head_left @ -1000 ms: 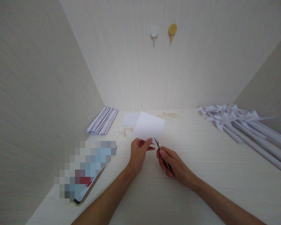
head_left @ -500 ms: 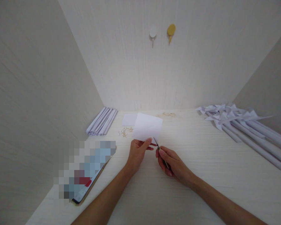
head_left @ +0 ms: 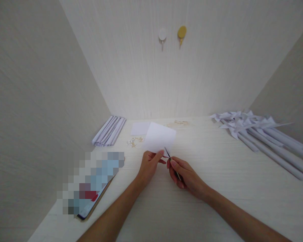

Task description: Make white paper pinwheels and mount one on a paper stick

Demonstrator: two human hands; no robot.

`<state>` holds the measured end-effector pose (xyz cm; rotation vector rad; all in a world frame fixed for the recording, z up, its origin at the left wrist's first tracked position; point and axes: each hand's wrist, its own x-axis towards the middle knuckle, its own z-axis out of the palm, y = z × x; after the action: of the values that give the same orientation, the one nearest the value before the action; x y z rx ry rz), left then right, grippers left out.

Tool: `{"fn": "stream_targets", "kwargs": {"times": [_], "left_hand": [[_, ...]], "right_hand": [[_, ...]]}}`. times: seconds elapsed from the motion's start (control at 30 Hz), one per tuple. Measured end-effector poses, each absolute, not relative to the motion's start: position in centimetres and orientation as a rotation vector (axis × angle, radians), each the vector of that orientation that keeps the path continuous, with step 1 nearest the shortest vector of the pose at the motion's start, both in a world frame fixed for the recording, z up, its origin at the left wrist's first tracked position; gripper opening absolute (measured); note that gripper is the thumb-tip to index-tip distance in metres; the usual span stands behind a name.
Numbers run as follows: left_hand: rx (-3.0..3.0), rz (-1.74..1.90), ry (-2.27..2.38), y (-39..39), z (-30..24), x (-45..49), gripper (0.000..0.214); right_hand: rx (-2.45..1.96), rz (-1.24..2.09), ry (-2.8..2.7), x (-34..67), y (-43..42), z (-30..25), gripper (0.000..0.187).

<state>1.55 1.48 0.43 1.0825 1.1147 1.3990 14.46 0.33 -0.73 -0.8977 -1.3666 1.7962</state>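
Note:
A white square of paper (head_left: 160,136) is pinched along its near edge by my left hand (head_left: 149,166), the thumb on top and fingers beneath. My right hand (head_left: 183,174) is closed around a pair of small dark scissors (head_left: 168,154). Their narrow blade points up and left, lying over the paper's near corner beside my left thumb. Most of the handle is hidden in the right palm. Whether the blade has cut into the paper, I cannot tell.
Rolled white paper sticks (head_left: 109,131) lie at the back left. Paper pinwheels (head_left: 242,124) on rolled sticks are heaped at right. Behind the left hand are a flat paper sheet (head_left: 139,128) and small pins (head_left: 135,142). A phone (head_left: 101,188) lies at left. Two hooks (head_left: 182,32) hang on the wall.
The paper has turned slightly and shifted a little right in view. Both hands keep their grips, and the scissors stay at the near corner. The whole view has shifted slightly.

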Motion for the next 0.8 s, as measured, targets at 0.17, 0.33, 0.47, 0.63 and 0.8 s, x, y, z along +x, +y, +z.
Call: {"fn": "stream_targets", "kwargs": {"times": [0.17,0.33,0.47,0.63,0.8], "left_hand": [[1.131,1.33,1.142,1.17,0.51,1.86,0.027],[1.113,1.326,1.16,1.05,0.66,1.97,0.028],[1.068,1.345,1.161,1.08,0.6,2.01,0.025],[1.052,1.354,1.145,1.1,0.5,2.03,0.026],[1.055,1.357,1.144,1.19,0.32,1.94,0.025]], "right_hand": [[-0.919,1.785,-1.334,14.45,0.4,-1.03,0.032],[-0.908,1.763,-1.342,14.39,0.35,-1.08,0.033],[-0.919,1.745,-1.344,14.44,0.3,-0.98,0.034],[-0.924,1.743,-1.357,14.46,0.4,-0.99,0.033],[-0.923,1.741,-1.342,14.36,0.47,-1.11,0.033]]}}
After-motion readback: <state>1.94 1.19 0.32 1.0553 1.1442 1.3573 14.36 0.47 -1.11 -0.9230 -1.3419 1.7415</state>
